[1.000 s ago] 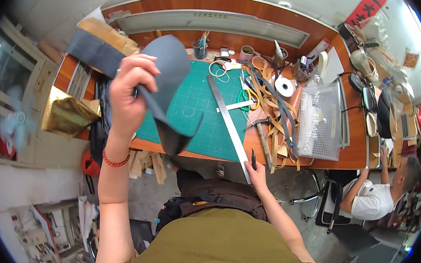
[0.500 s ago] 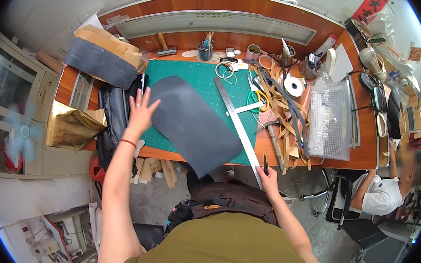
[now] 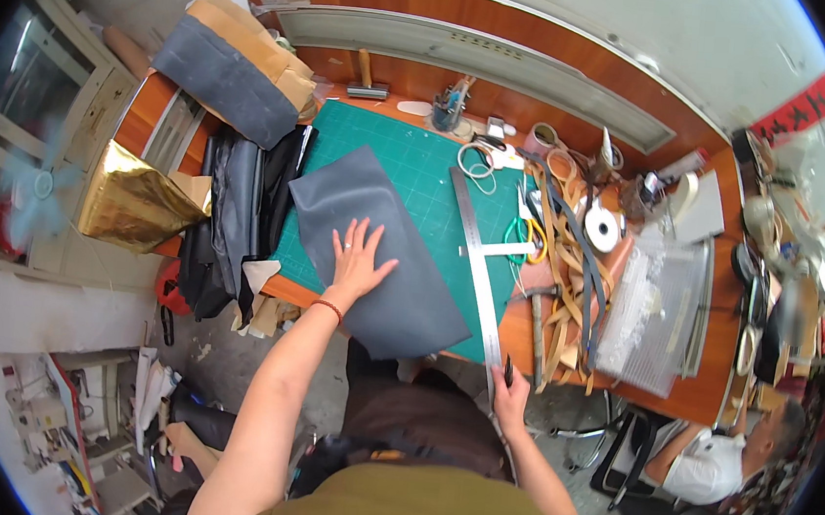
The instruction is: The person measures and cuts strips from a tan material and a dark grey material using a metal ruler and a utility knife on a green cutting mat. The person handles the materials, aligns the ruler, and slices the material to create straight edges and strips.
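A dark grey sheet, leather-like (image 3: pixel 403 257), lies slantwise on the green cutting mat (image 3: pixel 344 139), its near corner hanging past the table's front edge. My left hand (image 3: pixel 361 263) rests on the sheet with its fingers spread. At the table's front edge, my right hand (image 3: pixel 510 396) is closed round the lower end of a long steel ruler (image 3: pixel 477 253). A slim black tool (image 3: pixel 509 369) also sticks up out of that hand; I cannot make out whether it is a pen or a knife. The ruler's far end lies over the mat, right of the sheet.
Scissors (image 3: pixel 537 239), a hammer (image 3: pixel 536 337) and tan strips (image 3: pixel 564 315) crowd the mat's right side. Beyond is a clear plastic case (image 3: pixel 648 317). Black rolled material (image 3: pixel 234 222) and a gold bag (image 3: pixel 138 199) sit at left. A seated person (image 3: pixel 708 465) is at far right.
My left hand has moved from the sheet's left edge onto its middle. The sheet has turned slightly on the mat. My right hand keeps the ruler; the whole view has shifted.
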Demonstrator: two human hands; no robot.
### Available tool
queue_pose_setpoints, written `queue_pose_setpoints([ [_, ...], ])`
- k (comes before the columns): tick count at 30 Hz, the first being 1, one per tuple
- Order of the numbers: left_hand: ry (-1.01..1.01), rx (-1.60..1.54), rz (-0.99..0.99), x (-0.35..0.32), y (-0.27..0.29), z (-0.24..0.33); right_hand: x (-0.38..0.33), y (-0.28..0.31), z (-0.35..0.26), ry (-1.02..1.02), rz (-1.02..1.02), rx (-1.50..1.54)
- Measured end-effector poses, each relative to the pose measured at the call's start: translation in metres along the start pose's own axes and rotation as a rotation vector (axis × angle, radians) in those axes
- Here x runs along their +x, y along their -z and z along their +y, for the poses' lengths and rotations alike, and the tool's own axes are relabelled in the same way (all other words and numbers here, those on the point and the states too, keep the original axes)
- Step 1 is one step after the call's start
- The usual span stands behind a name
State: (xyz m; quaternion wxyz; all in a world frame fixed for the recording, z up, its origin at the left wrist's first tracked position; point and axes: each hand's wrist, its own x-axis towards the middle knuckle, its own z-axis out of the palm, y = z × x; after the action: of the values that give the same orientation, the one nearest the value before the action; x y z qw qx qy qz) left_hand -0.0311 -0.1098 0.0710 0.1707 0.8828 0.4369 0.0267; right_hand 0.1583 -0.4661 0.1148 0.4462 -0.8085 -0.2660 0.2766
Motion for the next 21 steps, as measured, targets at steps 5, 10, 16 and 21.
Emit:
queue_pose_setpoints([
  [5, 0.166, 0.079, 0.172, 0.067, -0.023, -0.027, 0.023, -0.006, -0.004, -0.01, -0.05, -0.039],
  [10, 0.028, 0.071, 0.305, 0.11, -0.034, -0.028, 0.054, -0.032, 0.012, 0.06, -0.049, -0.034],
  [16, 0.011, 0.135, 0.53, 0.163, -0.027, -0.028, 0.082, -0.063, 0.006, 0.135, -0.082, -0.064],
  [21, -0.059, 0.031, 0.385, 0.149, -0.017, -0.027, 0.096, -0.08, -0.003, 0.173, -0.13, -0.111],
])
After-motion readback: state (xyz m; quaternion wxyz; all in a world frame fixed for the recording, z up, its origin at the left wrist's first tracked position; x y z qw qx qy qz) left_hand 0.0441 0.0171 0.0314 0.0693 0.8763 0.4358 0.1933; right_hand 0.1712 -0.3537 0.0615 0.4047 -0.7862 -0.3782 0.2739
